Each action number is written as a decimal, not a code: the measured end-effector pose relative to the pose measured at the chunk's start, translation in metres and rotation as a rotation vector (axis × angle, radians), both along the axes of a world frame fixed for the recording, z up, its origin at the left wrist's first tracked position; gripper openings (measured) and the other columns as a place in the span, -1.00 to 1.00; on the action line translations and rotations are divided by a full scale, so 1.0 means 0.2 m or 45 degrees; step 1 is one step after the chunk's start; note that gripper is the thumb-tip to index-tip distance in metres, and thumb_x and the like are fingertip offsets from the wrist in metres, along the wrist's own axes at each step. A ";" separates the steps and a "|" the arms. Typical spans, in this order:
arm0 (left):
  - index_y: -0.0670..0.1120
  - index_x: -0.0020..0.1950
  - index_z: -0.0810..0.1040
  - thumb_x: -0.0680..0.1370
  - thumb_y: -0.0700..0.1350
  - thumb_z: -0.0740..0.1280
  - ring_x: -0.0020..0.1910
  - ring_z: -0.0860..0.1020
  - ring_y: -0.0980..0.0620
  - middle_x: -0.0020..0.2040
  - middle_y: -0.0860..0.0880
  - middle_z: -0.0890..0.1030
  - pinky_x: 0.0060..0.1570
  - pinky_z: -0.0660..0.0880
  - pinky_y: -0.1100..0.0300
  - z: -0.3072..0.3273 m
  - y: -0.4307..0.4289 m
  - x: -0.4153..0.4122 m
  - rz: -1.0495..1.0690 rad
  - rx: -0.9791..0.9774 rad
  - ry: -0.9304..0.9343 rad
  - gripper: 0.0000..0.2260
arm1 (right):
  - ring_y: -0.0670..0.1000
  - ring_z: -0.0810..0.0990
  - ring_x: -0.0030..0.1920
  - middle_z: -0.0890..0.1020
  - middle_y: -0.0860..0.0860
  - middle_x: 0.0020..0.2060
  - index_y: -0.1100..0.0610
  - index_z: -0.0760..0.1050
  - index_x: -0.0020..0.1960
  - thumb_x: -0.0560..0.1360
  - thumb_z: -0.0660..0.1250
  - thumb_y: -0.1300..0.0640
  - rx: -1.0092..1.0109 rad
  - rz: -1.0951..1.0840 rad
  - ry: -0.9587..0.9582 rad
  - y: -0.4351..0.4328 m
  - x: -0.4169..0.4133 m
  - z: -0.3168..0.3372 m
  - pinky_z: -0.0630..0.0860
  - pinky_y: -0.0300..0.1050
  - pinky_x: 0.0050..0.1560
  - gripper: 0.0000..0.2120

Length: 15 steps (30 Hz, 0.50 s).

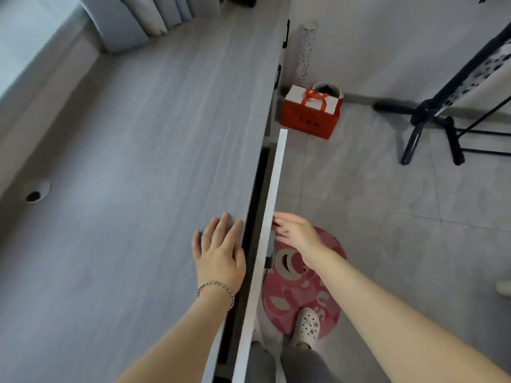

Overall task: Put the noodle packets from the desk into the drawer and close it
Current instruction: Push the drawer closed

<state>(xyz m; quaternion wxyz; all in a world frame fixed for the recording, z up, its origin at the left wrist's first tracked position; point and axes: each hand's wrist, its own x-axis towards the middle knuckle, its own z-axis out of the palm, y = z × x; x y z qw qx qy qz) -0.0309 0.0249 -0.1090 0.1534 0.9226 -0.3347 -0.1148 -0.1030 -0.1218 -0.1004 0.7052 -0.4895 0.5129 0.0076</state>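
Scanning: head view, looking down along worktop edge
Worktop point(132, 167): grey wood-grain, fills left half; round cable hole point(37, 191) near its left side
Floor point(387, 205): grey tiles, right half
Drawer point(272, 194): under worktop edge, white front out just a bit, narrow dark gap betw. front & worktop; inside not visible
Noodle packets: can't see any on the worktop or in the gap
Rug point(301, 288): round, pink/red, on floor below drawer; white clog point(306, 326) stands on it
Bag point(312, 111): red paper w/ ribbon handles, on floor by wall, far end
Stand point(431, 117): black tripod legs, upper right
Left hand point(219, 251): palm flat on worktop at the edge, fingers point(221, 228) spread, holding nothing; bracelet at wrist
Right hand point(294, 233): against drawer front, just above dark handle point(271, 248), fingers point(279, 221) loosely open, touching front, gripping nothing
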 end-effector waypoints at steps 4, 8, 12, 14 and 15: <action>0.02 0.23 0.57 0.44 -0.06 0.04 0.34 0.45 -0.15 0.32 -0.08 0.53 0.35 0.05 -0.03 -0.01 0.00 0.02 0.007 -0.009 -0.059 -0.55 | 0.15 0.51 0.24 0.48 0.15 0.33 0.22 0.36 0.36 0.56 -0.07 0.40 0.239 0.058 -0.122 0.08 0.20 -0.03 0.43 0.09 0.28 -0.56; 0.02 0.20 0.58 0.43 -0.07 0.07 0.31 0.45 -0.13 0.29 -0.08 0.56 0.31 0.10 -0.05 -0.02 0.00 0.02 -0.019 -0.003 -0.098 -0.56 | 0.11 0.49 0.09 0.52 0.18 0.20 0.21 0.38 0.35 0.48 -0.06 0.47 0.262 0.077 -0.116 0.09 0.27 -0.06 0.47 0.04 0.11 -0.48; 0.02 0.19 0.59 0.42 -0.08 0.07 0.31 0.39 -0.10 0.26 -0.09 0.58 0.29 0.12 -0.06 -0.01 -0.01 0.02 -0.027 0.019 -0.134 -0.57 | 0.12 0.52 0.18 0.54 0.16 0.27 0.20 0.43 0.30 0.51 -0.03 0.43 0.113 0.455 0.027 0.05 0.22 -0.03 0.47 -0.01 0.15 -0.53; 0.02 0.18 0.59 0.42 -0.07 0.07 0.26 0.51 -0.17 0.24 -0.09 0.59 0.29 0.14 -0.06 0.00 -0.01 0.02 -0.044 0.083 -0.125 -0.57 | 0.12 0.53 0.19 0.54 0.17 0.26 0.23 0.46 0.27 0.53 0.00 0.37 -0.119 0.753 0.174 0.05 0.20 0.01 0.42 -0.07 0.09 -0.59; 0.03 0.17 0.59 0.42 -0.07 0.09 0.23 0.54 -0.19 0.23 -0.08 0.60 0.29 0.19 -0.07 0.00 -0.01 0.01 -0.065 0.133 -0.122 -0.58 | 0.13 0.51 0.24 0.52 0.18 0.29 0.25 0.43 0.30 0.53 0.02 0.35 -0.248 0.887 0.244 0.04 0.19 0.02 0.40 -0.11 0.09 -0.60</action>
